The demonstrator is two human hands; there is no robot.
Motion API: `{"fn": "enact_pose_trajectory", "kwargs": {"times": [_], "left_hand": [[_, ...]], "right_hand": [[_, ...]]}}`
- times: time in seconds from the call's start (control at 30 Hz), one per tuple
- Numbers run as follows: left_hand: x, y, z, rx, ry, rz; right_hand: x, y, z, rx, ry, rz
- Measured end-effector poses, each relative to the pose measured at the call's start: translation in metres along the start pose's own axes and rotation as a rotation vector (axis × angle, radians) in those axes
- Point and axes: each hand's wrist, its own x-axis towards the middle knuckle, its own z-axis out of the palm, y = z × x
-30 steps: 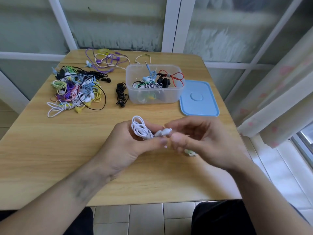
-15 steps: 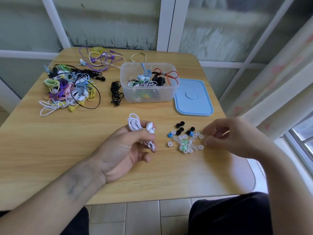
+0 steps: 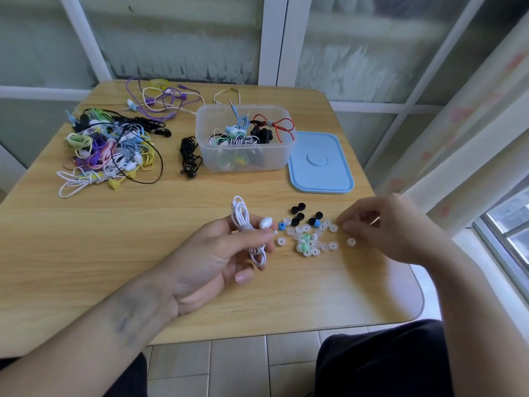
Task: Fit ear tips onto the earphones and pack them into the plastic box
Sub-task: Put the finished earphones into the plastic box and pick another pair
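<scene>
My left hand (image 3: 217, 259) has its grip closed around a coiled white earphone (image 3: 249, 224) — one bud pokes out toward 3 o'clock. My right hand (image 3: 392, 227) hovers over the 3 o'clock edge of the ear tips (image 3: 307, 234) scattered on the tabletop (image 3: 86, 253), fingers loosely curled, pinch narrow; I cannot tell whether it holds a tip. The plastic box (image 3: 246, 138) sits at 12 o'clock, its blue lid (image 3: 319, 163) just beside it.

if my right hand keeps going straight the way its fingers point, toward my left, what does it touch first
Most likely the loose clear ear tips at the near edge of the ear tip pile, just ahead of the right hand fingertips. How high the hand sits above the table is unclear.
</scene>
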Motion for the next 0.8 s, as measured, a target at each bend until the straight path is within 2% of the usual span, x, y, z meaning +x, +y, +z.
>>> {"fn": "enact_pose_trajectory", "kwargs": {"times": [0.07,0.13,0.27,0.33,0.43,0.53,0.7,0.8], "left_hand": [[0.0,-0.001,0.0,-0.015,0.006,-0.011],[-0.001,-0.001,0.0,-0.011,-0.002,-0.015],[-0.004,0.001,0.001,0.093,-0.017,0.012],[-0.005,0.001,0.003,0.18,0.002,0.062],[-0.008,-0.001,0.006,0.282,0.012,0.161],[-0.009,-0.002,0.009,0.316,0.033,0.255],[-0.009,-0.006,0.007,0.355,0.079,0.4],[-0.009,-0.007,0.005,0.355,0.041,0.389]], "right_hand": [[0.0,-0.001,0.0,-0.015,0.009,-0.003],[-0.002,-0.003,-0.001,0.073,0.055,0.001],[-0.01,-0.022,-0.005,0.607,0.1,-0.076],[-0.015,-0.035,-0.001,0.767,0.101,-0.17],[-0.021,-0.055,0.016,0.819,0.067,-0.292],[-0.023,-0.07,0.032,0.879,0.061,-0.332],[-0.022,-0.079,0.039,0.949,0.082,-0.285],[-0.022,-0.082,0.039,0.966,0.092,-0.23]]}}
